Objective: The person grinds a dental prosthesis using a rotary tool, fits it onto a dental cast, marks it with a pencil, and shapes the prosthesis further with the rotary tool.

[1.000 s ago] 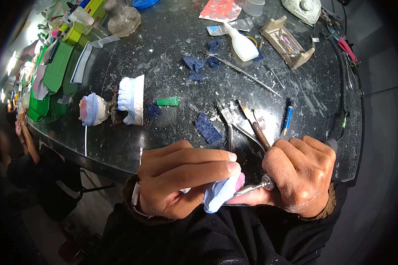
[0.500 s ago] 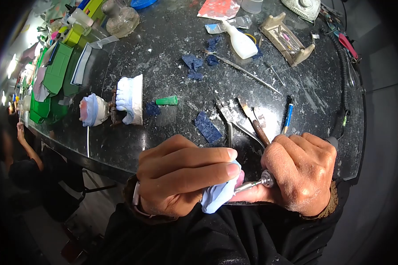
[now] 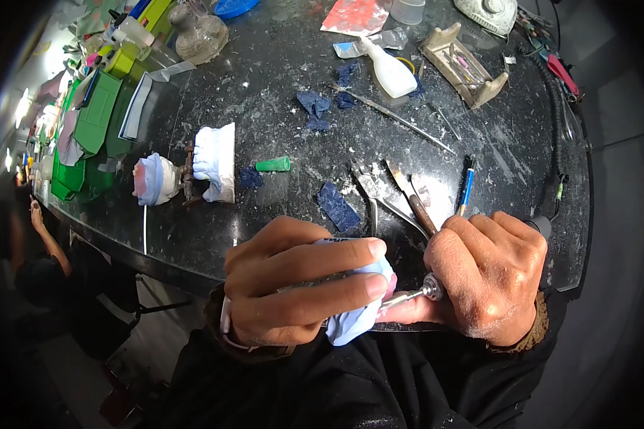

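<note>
My left hand [image 3: 286, 282] is wrapped round a pale blue dental cast [image 3: 354, 325], its fingers lying over the top. A bit of pink shows at the cast's right edge. Gripped in my right hand [image 3: 490, 279] is a rotary handpiece [image 3: 408, 296] with a metal nose, pointing left. Its tip meets the cast's right side, but the exact contact is hidden. The right thumb stretches under the handpiece towards the cast. Fine white dust covers the right hand. Just beyond the hands lie pliers [image 3: 376, 199] and a wood-handled knife [image 3: 416, 207].
On the dark bench stand hinged dental models [image 3: 213, 163] at left, near a green cone [image 3: 272, 164]. Blue scraps [image 3: 338, 207], a white squeeze bottle [image 3: 390, 70], a blue pencil [image 3: 468, 184] and a tool rest [image 3: 465, 66] lie further out. Green boxes [image 3: 93, 114] line the left. Another person's arm [image 3: 46, 229] shows far left.
My left hand has turned the cast slightly, and its fingers sit a little further apart, with more of the cast showing between them. The handpiece stays nearly in place.
</note>
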Tool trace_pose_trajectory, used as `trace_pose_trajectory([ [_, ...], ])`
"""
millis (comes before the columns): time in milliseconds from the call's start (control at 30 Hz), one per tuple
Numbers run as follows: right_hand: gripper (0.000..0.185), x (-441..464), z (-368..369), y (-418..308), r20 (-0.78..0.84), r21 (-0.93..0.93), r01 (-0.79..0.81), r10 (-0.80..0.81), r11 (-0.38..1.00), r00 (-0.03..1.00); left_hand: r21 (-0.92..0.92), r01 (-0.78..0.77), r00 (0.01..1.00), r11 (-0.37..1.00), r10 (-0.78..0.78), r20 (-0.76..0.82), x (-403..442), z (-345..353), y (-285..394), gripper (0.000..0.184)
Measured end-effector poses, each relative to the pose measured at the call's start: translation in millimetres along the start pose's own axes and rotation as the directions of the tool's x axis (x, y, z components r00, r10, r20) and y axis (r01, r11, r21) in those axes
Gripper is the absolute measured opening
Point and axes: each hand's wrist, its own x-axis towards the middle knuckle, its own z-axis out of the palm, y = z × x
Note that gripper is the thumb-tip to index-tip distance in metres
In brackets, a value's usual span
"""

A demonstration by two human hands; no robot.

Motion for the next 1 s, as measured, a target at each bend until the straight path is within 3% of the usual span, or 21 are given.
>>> trace_pose_trajectory([
  [200, 0.056, -2, 2, 2, -0.039, 0.005, 0.071, -0.071, 0.997, 0.997, -0.109, 0.050, 0.994, 0.993, -0.060, -0.090, -4, 4, 2, 0.031],
  [300, 0.053, -1, 0, 1, -0.043, -0.021, 0.056, -0.056, 0.998, 0.997, -0.089, -0.024, 0.985, 0.996, 0.009, -0.172, -2, 11, 2, 0.034],
  [600, 0.052, -2, 0, 1, -0.041, -0.032, 0.086, -0.087, 0.996, 0.995, -0.074, -0.048, 0.990, 0.996, 0.038, -0.136, -2, 7, 1, 0.038],
  [800, 0.054, -2, 0, 3, -0.033, -0.030, 0.130, -0.131, 0.991, 0.991, -0.129, 0.078, 0.993, 0.989, -0.089, -0.083, -8, 4, 5, 0.035],
  [1000, 0.058, -1, 1, 2, -0.035, -0.010, 0.032, -0.033, 0.999, 0.999, -0.107, 0.129, 0.985, 0.986, -0.140, -0.103, -4, 7, 9, 0.032],
])
